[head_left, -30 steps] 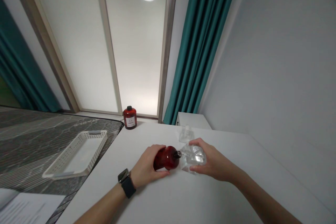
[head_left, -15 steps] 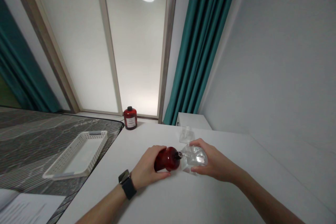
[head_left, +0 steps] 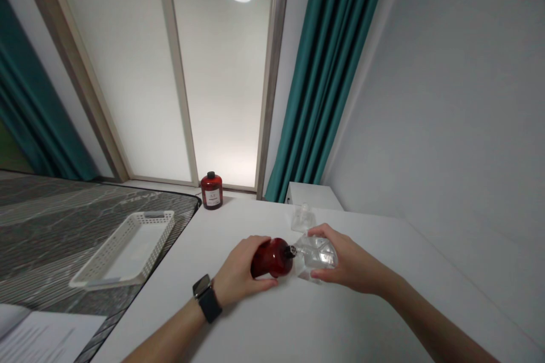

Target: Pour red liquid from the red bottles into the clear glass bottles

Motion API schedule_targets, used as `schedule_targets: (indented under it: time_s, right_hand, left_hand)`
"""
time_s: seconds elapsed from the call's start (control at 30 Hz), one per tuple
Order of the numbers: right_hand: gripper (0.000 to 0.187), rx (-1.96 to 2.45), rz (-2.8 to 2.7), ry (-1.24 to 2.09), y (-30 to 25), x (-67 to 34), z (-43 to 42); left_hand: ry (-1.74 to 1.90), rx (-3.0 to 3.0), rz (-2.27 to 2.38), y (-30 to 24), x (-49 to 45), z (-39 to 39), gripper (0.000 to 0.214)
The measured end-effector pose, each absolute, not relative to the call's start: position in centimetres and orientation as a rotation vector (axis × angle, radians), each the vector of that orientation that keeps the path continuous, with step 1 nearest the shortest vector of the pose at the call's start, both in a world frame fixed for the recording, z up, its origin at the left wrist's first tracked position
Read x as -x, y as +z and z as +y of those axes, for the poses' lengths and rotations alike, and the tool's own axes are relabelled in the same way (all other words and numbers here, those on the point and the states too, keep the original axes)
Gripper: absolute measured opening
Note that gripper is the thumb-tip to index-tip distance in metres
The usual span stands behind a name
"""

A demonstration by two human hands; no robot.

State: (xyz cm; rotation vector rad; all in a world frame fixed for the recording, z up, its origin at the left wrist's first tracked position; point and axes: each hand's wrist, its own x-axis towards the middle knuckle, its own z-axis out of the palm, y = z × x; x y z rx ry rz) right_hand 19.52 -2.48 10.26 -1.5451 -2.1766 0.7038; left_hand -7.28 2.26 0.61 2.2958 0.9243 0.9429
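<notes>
My left hand (head_left: pixel 244 266), with a dark watch on its wrist, is closed round a dark red bottle (head_left: pixel 275 258). The bottle is tipped to the right, and its black neck points at the mouth of a clear bottle (head_left: pixel 317 252). My right hand (head_left: pixel 340 261) grips that clear bottle, tilted with its mouth to the left. The two mouths meet or nearly meet; whether they touch I cannot tell. Just behind the clear bottle stands another clear, transparent container (head_left: pixel 303 217), partly hidden by my right hand and what it holds.
A second red bottle (head_left: pixel 212 193) with a black cap and white label stands at the white table's (head_left: pixel 276 323) far left corner. On the dark striped surface to the left lie a white perforated basket (head_left: pixel 80 279) and an open book (head_left: pixel 55 340). A white cabinet (head_left: pixel 315 195) stands behind the table.
</notes>
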Motion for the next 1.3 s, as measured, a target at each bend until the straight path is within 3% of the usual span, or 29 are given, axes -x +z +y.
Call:
schedule_targets:
  time_s: [1.3]
  right_hand:
    - [0.057, 1.452, -2.244, 0.618, 10.72, -19.65, -2.44]
  left_hand:
    - [0.944, -2.195, 0.903, 0.69, 6.97, 1.85, 0.073]
